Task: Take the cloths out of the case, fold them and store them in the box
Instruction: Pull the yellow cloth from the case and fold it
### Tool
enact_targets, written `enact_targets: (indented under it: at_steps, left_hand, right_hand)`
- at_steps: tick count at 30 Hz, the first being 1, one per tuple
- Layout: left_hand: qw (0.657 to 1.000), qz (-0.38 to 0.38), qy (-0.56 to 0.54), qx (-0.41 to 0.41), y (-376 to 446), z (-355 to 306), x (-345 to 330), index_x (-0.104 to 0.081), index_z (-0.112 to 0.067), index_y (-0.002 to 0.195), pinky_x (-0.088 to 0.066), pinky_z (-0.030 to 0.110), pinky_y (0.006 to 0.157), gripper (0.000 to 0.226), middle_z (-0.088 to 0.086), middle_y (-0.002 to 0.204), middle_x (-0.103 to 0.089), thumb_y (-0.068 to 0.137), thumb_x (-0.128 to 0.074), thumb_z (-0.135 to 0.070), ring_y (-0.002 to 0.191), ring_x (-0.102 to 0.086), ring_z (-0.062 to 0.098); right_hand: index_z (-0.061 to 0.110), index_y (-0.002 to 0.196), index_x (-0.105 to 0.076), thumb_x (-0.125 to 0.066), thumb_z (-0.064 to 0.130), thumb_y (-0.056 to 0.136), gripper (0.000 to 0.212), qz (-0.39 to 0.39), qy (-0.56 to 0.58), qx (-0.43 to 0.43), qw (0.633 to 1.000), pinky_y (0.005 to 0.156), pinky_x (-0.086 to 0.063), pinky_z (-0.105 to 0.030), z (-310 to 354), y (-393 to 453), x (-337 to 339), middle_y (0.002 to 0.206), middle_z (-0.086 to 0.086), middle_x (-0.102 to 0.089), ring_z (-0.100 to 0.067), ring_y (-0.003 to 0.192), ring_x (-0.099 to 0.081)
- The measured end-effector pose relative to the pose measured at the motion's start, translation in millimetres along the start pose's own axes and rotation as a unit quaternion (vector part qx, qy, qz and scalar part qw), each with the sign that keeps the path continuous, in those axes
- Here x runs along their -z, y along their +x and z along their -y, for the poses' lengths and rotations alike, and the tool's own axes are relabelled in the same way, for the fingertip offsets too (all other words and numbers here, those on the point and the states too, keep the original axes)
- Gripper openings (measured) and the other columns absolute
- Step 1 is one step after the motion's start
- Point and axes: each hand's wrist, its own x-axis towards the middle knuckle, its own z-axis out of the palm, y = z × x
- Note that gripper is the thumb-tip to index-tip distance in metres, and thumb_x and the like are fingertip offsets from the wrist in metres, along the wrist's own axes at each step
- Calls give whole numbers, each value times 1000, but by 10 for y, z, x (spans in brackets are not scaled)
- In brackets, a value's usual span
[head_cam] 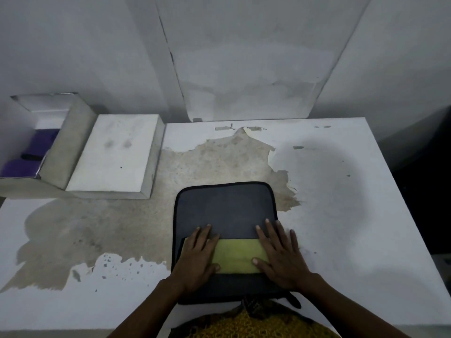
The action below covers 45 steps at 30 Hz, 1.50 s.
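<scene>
A dark grey case (225, 211) with a black rim lies flat on the table in front of me. On it lies a yellow-green cloth (235, 256), folded into a rectangle. My left hand (199, 254) presses flat on the cloth's left end, and my right hand (280, 254) lies flat on its right end, fingers spread. At the far left stands an open white box (56, 142) with purple cloths (41, 145) inside.
The box's white lid (117, 154) lies beside the box, at the back left. The white table (341, 215) has a large worn brown patch in the middle. A wall rises right behind the table. My patterned yellow clothing shows at the bottom edge.
</scene>
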Motion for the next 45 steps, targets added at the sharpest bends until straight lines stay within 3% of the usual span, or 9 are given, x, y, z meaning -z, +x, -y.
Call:
enact_targets:
  at_steps: [10,17,24,29,33,35,38,42,45]
  left_hand:
    - [997,45,-57,10,525,-558,369,-48,-17,119,-42,35,91,43,7,123,-54,79,-61,-24,113,-47,25]
    - [981,153,-105,53,628,-586,508,-60,-14,96,-44,28,71,26,4,100,-62,73,-66,-25,92,-59,22]
    - [922,181,-342,35,522,-537,864,-64,-20,80,-47,30,67,16,-3,74,-66,73,-78,-16,69,-60,11]
    - [842,114,-526,44,383,-603,1202,-67,-3,95,-52,39,82,34,17,95,-71,70,-80,-21,86,-66,24]
    - [746,51,-661,55,275,-722,1460,-65,3,100,-54,35,82,35,18,100,-70,72,-77,-15,89,-67,25]
    - [713,31,-697,62,233,-786,1575,-63,6,106,-53,39,89,41,22,107,-68,73,-73,-15,96,-65,29]
    - [701,12,-711,61,175,-882,1690,-61,8,113,-53,41,91,45,24,111,-68,75,-71,-14,99,-65,32]
    - [697,1,-716,40,94,-939,1789,-59,7,115,-58,40,84,49,24,107,-69,70,-74,-5,96,-67,32]
    - [724,-17,-689,19,23,-902,1861,-59,3,115,-59,39,78,56,21,104,-71,62,-77,4,94,-69,32]
  right_hand:
    - [33,142,27,-22,74,86,85,30,17,-2,999,112,17,-54,-7,-13,31,151,1,36,-26,140,33]
    - [31,149,15,-33,71,86,88,52,35,10,998,110,20,-55,-58,6,164,151,-2,35,-26,142,31]
    - [40,144,21,-45,65,85,92,12,132,13,991,113,19,-53,-31,-51,411,151,6,32,-17,141,32]
    - [30,147,-20,-37,11,97,56,-35,443,91,891,122,-3,-42,87,-163,707,158,11,-15,-9,148,-4]
    - [16,146,-32,-41,-18,87,69,-89,502,102,854,118,-25,-43,203,-220,935,154,0,-34,-12,143,-28]
    - [16,146,-33,-55,-14,84,72,-134,509,110,843,114,-35,-34,293,-197,1048,151,5,-39,-7,139,-35]
    - [9,141,-38,-73,-7,78,74,-227,511,126,820,106,-40,-20,417,-123,1193,143,5,-46,1,131,-43]
    - [7,132,-50,-66,-19,77,62,-242,543,153,789,106,-44,-43,512,-54,1381,137,-4,-54,-17,129,-50]
    - [8,129,-57,-56,-18,83,54,-240,550,156,785,99,-50,-40,523,-38,1456,128,-2,-63,-18,121,-58]
